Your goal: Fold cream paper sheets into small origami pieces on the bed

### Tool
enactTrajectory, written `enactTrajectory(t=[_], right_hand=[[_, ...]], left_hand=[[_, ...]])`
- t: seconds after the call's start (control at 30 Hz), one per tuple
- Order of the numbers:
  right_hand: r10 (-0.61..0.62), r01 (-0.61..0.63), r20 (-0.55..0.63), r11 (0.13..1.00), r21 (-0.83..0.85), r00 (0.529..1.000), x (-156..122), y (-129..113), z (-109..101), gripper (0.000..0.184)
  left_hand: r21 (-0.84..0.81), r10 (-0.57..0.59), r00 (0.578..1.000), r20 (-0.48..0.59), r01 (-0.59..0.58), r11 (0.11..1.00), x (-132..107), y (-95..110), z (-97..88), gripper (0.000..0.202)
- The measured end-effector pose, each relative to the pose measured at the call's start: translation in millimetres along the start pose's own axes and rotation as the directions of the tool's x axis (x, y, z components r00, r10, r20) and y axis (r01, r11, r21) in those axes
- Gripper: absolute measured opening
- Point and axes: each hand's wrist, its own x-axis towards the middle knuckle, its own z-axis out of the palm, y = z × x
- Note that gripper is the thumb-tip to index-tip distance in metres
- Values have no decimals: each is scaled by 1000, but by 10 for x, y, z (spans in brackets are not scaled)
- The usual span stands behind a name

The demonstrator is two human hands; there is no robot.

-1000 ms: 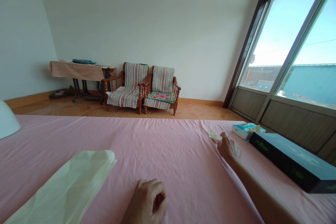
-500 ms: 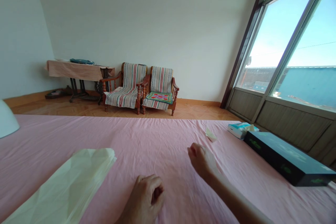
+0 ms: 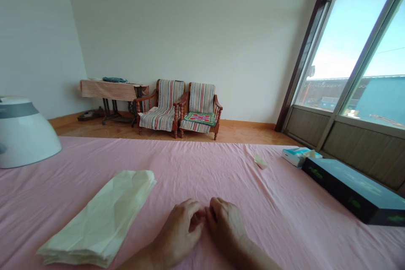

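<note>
My left hand (image 3: 182, 232) and my right hand (image 3: 225, 224) rest side by side on the pink sheet (image 3: 202, 168), fingertips touching, both with fingers curled. What lies between the fingertips is hidden. A stack of pale cream folded sheets (image 3: 104, 217) lies just left of my left hand. A small folded white piece (image 3: 260, 160) sits further off on the right.
A long black box (image 3: 351, 190) and a teal and white tissue box (image 3: 297, 155) lie along the right edge. A white rounded appliance (image 3: 23, 130) stands at the left. Two striped wooden armchairs (image 3: 180, 109) and a covered table (image 3: 112, 93) stand against the far wall.
My right hand has drawn back from the small white piece near the tissue box and come in beside my left hand. The view has turned left, showing the white appliance.
</note>
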Motion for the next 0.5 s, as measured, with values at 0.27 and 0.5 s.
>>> enactTrajectory(t=[0.27,0.5], right_hand=[[-60,60,-8,997,54,998,-38,23,-5,21],[-78,78,1,995,69,997,-41,46,-23,22]], left_hand=[[113,-27,999,45,22,993,-363,169,-408,30],[338,-24,977,-211,96,936,-479,-155,-856,14]])
